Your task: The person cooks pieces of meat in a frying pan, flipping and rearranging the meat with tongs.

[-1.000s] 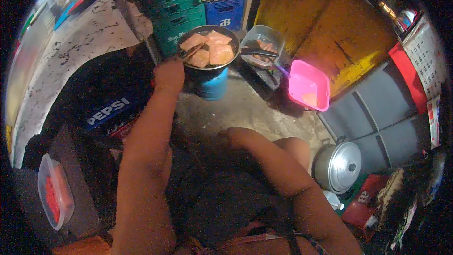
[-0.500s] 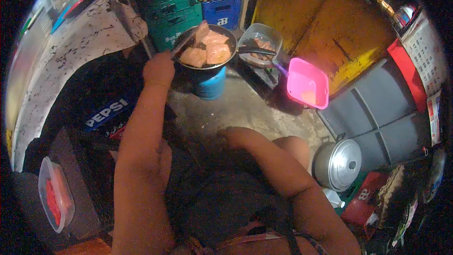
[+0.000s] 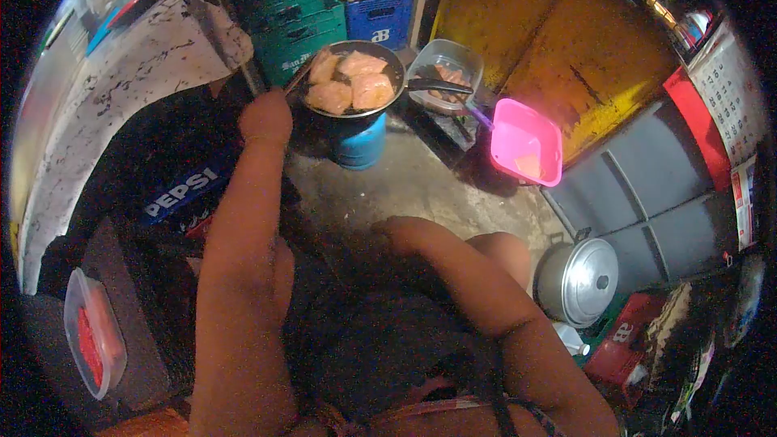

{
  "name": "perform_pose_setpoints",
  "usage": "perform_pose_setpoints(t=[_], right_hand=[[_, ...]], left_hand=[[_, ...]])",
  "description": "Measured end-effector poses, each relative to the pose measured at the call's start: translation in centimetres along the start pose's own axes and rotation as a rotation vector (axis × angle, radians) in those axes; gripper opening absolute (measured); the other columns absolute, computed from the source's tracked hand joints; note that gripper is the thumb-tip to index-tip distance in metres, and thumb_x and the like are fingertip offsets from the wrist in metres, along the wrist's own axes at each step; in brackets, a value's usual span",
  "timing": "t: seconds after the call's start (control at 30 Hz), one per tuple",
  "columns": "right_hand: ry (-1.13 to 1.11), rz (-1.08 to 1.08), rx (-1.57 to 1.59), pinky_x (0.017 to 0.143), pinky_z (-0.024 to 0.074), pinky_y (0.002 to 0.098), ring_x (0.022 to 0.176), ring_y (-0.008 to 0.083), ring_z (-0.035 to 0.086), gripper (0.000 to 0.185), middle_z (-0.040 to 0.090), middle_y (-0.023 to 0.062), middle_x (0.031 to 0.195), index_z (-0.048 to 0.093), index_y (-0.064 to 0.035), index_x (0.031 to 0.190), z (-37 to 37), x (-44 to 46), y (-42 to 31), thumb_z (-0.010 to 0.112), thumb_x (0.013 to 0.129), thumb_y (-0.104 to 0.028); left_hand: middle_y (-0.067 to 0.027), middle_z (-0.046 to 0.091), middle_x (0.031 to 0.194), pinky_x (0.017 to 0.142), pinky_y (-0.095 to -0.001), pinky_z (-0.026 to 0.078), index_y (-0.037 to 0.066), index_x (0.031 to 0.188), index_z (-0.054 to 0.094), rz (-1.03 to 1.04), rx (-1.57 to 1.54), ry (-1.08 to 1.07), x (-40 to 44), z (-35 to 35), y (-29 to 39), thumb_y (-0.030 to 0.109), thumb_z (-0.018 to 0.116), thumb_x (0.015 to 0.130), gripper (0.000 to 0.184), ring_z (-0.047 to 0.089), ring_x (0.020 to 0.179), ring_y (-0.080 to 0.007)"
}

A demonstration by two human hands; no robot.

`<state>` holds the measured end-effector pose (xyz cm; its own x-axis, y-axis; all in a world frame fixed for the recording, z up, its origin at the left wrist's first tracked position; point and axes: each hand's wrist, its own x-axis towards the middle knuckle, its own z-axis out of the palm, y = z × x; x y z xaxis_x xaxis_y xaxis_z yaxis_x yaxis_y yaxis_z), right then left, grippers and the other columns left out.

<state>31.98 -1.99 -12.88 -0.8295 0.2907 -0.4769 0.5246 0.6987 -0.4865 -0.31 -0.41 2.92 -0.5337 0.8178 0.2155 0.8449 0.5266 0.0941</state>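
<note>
In the head view, the frying pan (image 3: 354, 116) is the reference; clock positions are read from its centre. Four meat pieces (image 3: 372, 92) lie flat inside: two toward 11 and 1 o'clock, two toward 8 and 4 o'clock. The handle (image 3: 439, 85) extends toward 3 o'clock, passing across the plastic tub (image 3: 470, 57), which contains more pieces.

The left hand (image 3: 267, 116) is at 8 o'clock, just outside the rim. Its fingers are closed around the tongs (image 3: 299, 78), which slant up toward the rim at 9 o'clock; contact between tongs and pan cannot be determined. The tongs' tips are not clearly visible.

The right hand (image 3: 393, 234) is between 5 and 6 o'clock, well apart from the pan. It lies in shadow; whether it is open or closed cannot be determined.

A blue cylinder (image 3: 361, 147) stands at 6 o'clock, beneath the pan. The pink basin (image 3: 522, 125) is near 4 o'clock. A lidded pot (image 3: 577, 280) stands between 4 and 5 o'clock, farther out. Green crates (image 3: 312, 33) are at 10 o'clock.
</note>
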Motion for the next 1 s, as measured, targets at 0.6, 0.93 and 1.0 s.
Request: perform_pose_setpoints(t=[0.6, 0.93, 1.0], right_hand=[[-0.006, -0.017, 0.101, 0.099, 0.0524, 0.0496, 0.115, 0.0401, 0.067, 0.050, 0.071, 0.0203, 0.123, 0.066, -0.0105, 0.132, -1.3, -1.1, -0.9, 0.071, 0.086, -0.030], [-0.029, -0.009, 0.101, 0.096, 0.0538, 0.0493, 0.112, 0.0409, 0.068, 0.051, 0.072, 0.0219, 0.120, 0.067, -0.0064, 0.129, -1.6, -1.0, -1.0, 0.073, 0.081, -0.024], [-0.034, 0.019, 0.100, 0.096, 0.0538, 0.0496, 0.112, 0.0412, 0.068, 0.053, 0.071, 0.0222, 0.121, 0.066, -0.0068, 0.131, -2.0, -1.4, -1.6, 0.073, 0.081, -0.024]], left_hand=[[-0.0213, 0.070, 0.117, 0.083, -0.0539, 0.060, 0.007, 0.121, 0.065, 0.050, 0.140, -0.049, -0.6, -0.9, 1.5, 0.017, 0.048, 0.102, 0.028, 0.072, 0.105, -0.0399], [-0.0190, 0.071, 0.115, 0.080, -0.0527, 0.060, 0.008, 0.117, 0.067, 0.209, 0.202, -0.110, -3.3, -2.5, 3.7, 0.013, 0.050, 0.098, 0.026, 0.073, 0.102, -0.0379], [-0.0181, 0.072, 0.113, 0.081, -0.0521, 0.060, 0.008, 0.117, 0.067, 0.247, 0.206, -0.102, -3.6, -2.6, 4.1, 0.013, 0.049, 0.098, 0.027, 0.073, 0.102, -0.0372]])
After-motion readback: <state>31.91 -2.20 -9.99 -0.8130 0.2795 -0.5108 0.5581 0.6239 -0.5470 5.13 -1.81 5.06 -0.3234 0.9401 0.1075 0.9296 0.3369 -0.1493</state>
